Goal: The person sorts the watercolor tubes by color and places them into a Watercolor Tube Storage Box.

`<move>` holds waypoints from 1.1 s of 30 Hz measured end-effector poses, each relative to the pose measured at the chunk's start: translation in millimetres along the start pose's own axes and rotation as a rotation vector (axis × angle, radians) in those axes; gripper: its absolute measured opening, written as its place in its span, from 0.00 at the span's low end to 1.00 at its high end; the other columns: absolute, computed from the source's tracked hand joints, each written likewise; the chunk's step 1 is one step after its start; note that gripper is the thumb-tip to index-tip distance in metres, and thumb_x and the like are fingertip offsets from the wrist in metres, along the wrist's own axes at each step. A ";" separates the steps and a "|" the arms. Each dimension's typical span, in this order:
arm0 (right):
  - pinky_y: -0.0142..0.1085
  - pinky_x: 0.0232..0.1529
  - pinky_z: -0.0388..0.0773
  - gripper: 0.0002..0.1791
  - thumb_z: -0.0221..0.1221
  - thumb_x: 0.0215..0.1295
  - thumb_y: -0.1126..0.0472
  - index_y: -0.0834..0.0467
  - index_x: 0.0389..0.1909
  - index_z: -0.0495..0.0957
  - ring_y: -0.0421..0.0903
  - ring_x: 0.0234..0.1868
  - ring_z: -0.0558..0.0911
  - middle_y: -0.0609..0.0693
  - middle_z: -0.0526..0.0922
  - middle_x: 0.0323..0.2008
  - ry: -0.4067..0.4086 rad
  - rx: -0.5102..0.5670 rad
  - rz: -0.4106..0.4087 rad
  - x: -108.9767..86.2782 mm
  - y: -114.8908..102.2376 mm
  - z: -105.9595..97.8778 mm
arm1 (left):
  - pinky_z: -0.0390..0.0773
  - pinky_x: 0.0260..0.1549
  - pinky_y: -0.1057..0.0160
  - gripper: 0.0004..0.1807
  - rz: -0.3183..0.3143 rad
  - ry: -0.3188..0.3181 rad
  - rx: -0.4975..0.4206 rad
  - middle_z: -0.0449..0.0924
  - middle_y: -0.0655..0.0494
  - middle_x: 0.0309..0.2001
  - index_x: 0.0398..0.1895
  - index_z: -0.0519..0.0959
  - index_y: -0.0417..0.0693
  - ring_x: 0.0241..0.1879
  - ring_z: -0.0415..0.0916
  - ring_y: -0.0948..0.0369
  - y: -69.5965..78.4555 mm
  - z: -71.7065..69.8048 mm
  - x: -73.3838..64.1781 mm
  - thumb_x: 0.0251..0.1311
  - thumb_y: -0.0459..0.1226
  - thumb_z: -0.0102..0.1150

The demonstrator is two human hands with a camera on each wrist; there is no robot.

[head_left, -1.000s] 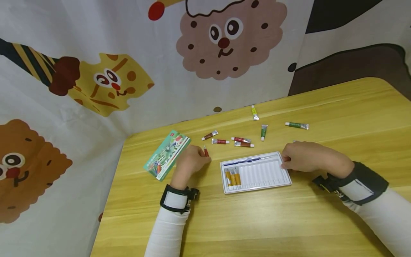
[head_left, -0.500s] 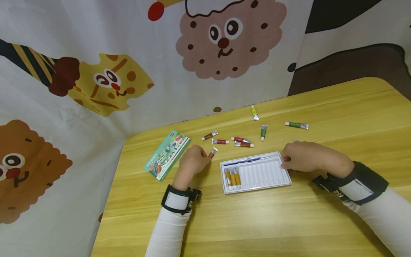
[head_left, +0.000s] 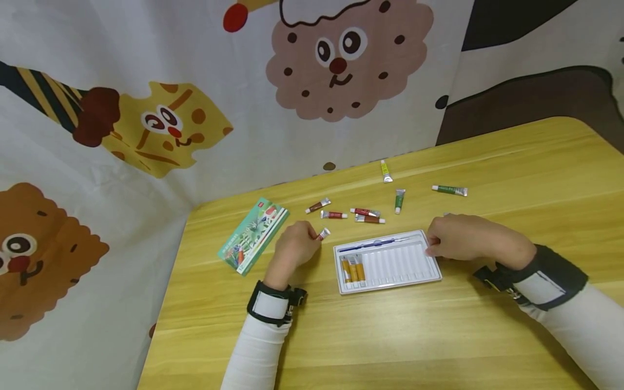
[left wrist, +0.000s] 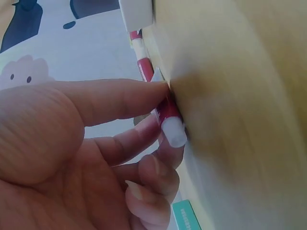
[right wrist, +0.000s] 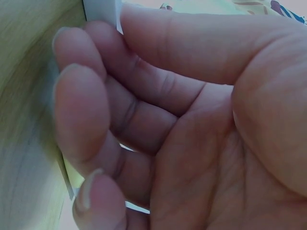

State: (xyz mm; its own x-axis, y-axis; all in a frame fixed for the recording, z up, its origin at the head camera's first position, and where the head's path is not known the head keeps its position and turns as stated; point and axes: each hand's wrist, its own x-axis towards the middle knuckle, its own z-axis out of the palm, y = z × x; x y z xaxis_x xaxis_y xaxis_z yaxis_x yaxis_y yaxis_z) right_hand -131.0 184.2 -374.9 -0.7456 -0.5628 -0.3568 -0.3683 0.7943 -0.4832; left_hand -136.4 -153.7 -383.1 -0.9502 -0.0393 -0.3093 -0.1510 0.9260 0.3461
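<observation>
My left hand (head_left: 294, 247) pinches a small red paint tube (head_left: 322, 234) between thumb and fingers, just left of the white slotted tray (head_left: 404, 274). In the left wrist view the red paint tube (left wrist: 167, 115) points its white cap toward the wooden table top. The tray holds three orange-yellow tubes (head_left: 353, 269) in its leftmost slots. A blue brush (head_left: 375, 244) lies along its far side. My right hand (head_left: 455, 236) sits at the tray's right rim with fingers curled on it. The right wrist view shows those curled fingers (right wrist: 91, 110) against the tray (right wrist: 100, 9).
A green printed box (head_left: 252, 234) lies left of my left hand. Loose tubes lie beyond the tray: reddish-brown ones (head_left: 333, 215), (head_left: 366, 212), green ones (head_left: 400, 200), (head_left: 449, 190) and a yellow-green one (head_left: 385, 170). A cartoon curtain hangs close behind the table (head_left: 390, 336).
My left hand has turned the red tube from upright to pointing right and carried it a little toward the tray. The right hand and tray have stayed put.
</observation>
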 end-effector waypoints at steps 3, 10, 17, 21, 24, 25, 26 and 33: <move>0.36 0.26 0.63 0.13 0.66 0.72 0.58 0.52 0.25 0.79 0.42 0.22 0.69 0.45 0.70 0.20 -0.009 0.011 0.005 0.6 -1.3 -0.5 | 0.73 0.28 0.59 0.06 -0.008 -0.006 -0.011 0.78 0.51 0.32 0.34 0.79 0.46 0.30 0.75 0.54 -0.4 0.5 -0.2 0.65 0.36 0.68; 0.36 0.26 0.62 0.14 0.66 0.72 0.57 0.53 0.25 0.79 0.42 0.22 0.69 0.45 0.69 0.21 -0.006 0.013 0.001 0.5 -0.9 -0.4 | 0.71 0.23 0.63 0.11 -0.009 0.039 -0.122 0.76 0.52 0.27 0.27 0.78 0.45 0.25 0.74 0.58 0.9 -2.9 -4.4 0.65 0.38 0.68; 0.36 0.25 0.62 0.13 0.66 0.72 0.58 0.54 0.25 0.80 0.42 0.22 0.69 0.44 0.69 0.20 -0.009 0.011 0.002 0.7 -1.3 -0.7 | 0.69 0.23 0.62 0.14 0.059 0.074 -0.236 0.75 0.53 0.26 0.27 0.78 0.44 0.25 0.71 0.58 9.5 -7.6 -12.4 0.67 0.41 0.68; 0.36 0.25 0.62 0.13 0.66 0.72 0.58 0.54 0.25 0.80 0.42 0.22 0.69 0.44 0.70 0.20 -0.013 0.010 0.000 0.3 -0.9 -1.3 | 0.69 0.22 0.62 0.14 0.055 0.055 -0.289 0.74 0.52 0.26 0.29 0.78 0.43 0.25 0.71 0.58 16.5 -9.8 -18.2 0.68 0.42 0.67; 0.36 0.25 0.63 0.13 0.65 0.72 0.58 0.54 0.26 0.80 0.42 0.22 0.69 0.44 0.70 0.20 -0.017 0.013 0.002 0.3 -1.2 -1.6 | 0.67 0.21 0.62 0.14 0.057 0.037 -0.324 0.74 0.53 0.24 0.28 0.78 0.43 0.23 0.70 0.58 21.6 -11.1 -23.0 0.68 0.41 0.66; 0.36 0.25 0.63 0.13 0.65 0.72 0.58 0.54 0.26 0.80 0.42 0.22 0.69 0.44 0.70 0.20 -0.019 0.014 0.002 0.4 -1.1 -1.6 | 0.66 0.20 0.62 0.14 0.058 0.031 -0.334 0.73 0.53 0.23 0.27 0.78 0.43 0.22 0.70 0.58 23.1 -11.3 -24.5 0.68 0.41 0.66; 0.36 0.25 0.63 0.13 0.65 0.72 0.58 0.54 0.26 0.80 0.42 0.22 0.69 0.44 0.70 0.20 -0.021 0.016 0.002 0.5 -1.1 -1.7 | 0.65 0.20 0.63 0.14 0.058 0.024 -0.343 0.72 0.54 0.22 0.26 0.77 0.43 0.22 0.69 0.59 24.6 -11.3 -26.0 0.68 0.41 0.66; 0.36 0.25 0.63 0.12 0.65 0.72 0.59 0.54 0.26 0.81 0.42 0.22 0.69 0.44 0.70 0.20 -0.019 0.024 -0.002 0.7 -1.3 -1.7 | 0.58 0.16 0.64 0.22 0.071 -0.019 -0.363 0.63 0.59 0.16 0.17 0.71 0.46 0.17 0.63 0.61 36.2 -8.8 -38.1 0.68 0.41 0.65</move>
State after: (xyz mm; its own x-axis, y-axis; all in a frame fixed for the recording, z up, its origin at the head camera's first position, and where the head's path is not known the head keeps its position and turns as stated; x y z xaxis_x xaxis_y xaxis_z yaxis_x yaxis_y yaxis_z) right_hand -132.0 183.2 -373.2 -0.7343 -0.5688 -0.3706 -0.3562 0.7875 -0.5030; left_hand -108.0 -122.0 -351.0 -0.9571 0.0303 -0.2882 -0.1750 0.7324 0.6580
